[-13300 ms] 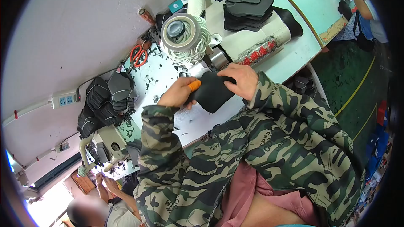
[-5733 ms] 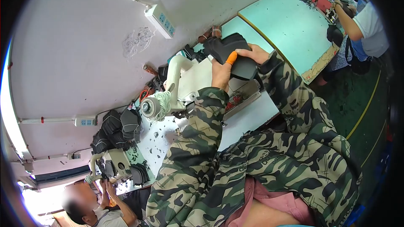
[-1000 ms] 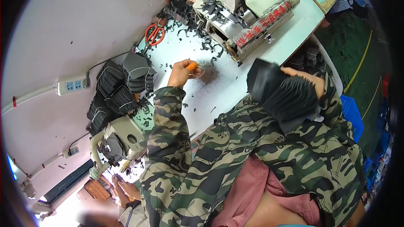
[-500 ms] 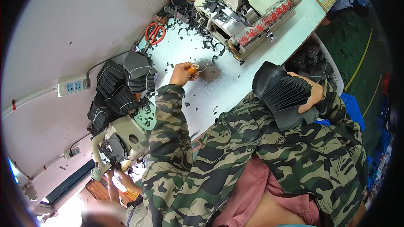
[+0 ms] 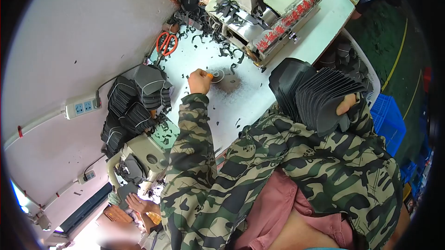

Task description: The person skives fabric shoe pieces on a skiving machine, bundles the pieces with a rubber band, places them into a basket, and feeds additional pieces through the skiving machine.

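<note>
My left hand (image 5: 200, 82), with an orange cover on one finger, is closed on a thin white elastic band (image 5: 218, 75) just above the white tabletop. At the right, my right hand (image 5: 346, 104) grips a thick stack of black pieces (image 5: 315, 93) against the camouflage jacket; the pieces fan out and most of the fingers are hidden behind them. Bundles of black pieces (image 5: 127, 106) tied with white bands lie at the left, beside the wall.
A sewing machine (image 5: 259, 23) stands at the back amid black scraps. Red-handled scissors (image 5: 167, 44) lie near the wall. A white basket (image 5: 366, 64) and blue crate (image 5: 388, 120) are at the right. Lower left, a co-worker's hand (image 5: 139, 203) is beside another machine (image 5: 147, 153).
The stack in my right hand has fanned out wider and shifted slightly right. My left hand stays near the same spot with the band. The co-worker's hands have moved.
</note>
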Tool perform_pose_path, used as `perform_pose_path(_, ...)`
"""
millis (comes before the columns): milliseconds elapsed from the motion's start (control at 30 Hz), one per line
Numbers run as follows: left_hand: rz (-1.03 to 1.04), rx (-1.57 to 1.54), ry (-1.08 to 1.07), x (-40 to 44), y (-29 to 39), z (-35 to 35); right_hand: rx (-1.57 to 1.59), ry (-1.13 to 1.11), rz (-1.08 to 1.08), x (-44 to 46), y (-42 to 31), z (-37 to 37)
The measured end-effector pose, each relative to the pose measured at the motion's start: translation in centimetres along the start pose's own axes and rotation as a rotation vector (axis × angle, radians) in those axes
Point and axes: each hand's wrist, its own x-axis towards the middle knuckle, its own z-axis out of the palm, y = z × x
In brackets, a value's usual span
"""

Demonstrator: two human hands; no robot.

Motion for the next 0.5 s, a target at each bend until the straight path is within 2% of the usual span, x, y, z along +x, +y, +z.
perform_pose_path(100, -0.016, -0.323, -0.012, 0.3, -1.5, -0.4, -0.083, 0.006, -0.039, 2.7, 0.0, 0.1)
perform_pose_path(233, 0.428, -0.188, -0.148, -4.1, 4.3, -3.7, -0.138, 0.117, -0.153, 0.2, -1.1, -0.4)
perform_pose_path(267, 0.401, -0.229, -0.204, -6.8, 8.7, -4.9, -0.128, 0.15, -0.184, -1.5, -1.7, -0.9)
perform_pose_path(333, -0.118, -1.242, -0.487, -10.2, 12.5, -5.2, 0.01, 0.128, -0.234, -4.3, -2.7, -1.1)
perform_pose_path(400, -0.101, -1.268, -0.555, -12.2, 13.3, -5.1, 0.354, -0.082, -0.257, -5.0, -3.4, -1.2)
perform_pose_path(433, -0.074, -1.24, -0.571, -13.1, 13.3, -5.0, 0.357, -0.056, -0.259, -5.2, -3.6, -2.1)
perform_pose_path(500, -0.045, -1.179, -0.61, -13.6, 13.0, -4.5, 0.396, -0.277, -0.291, -4.6, -1.7, -2.6)
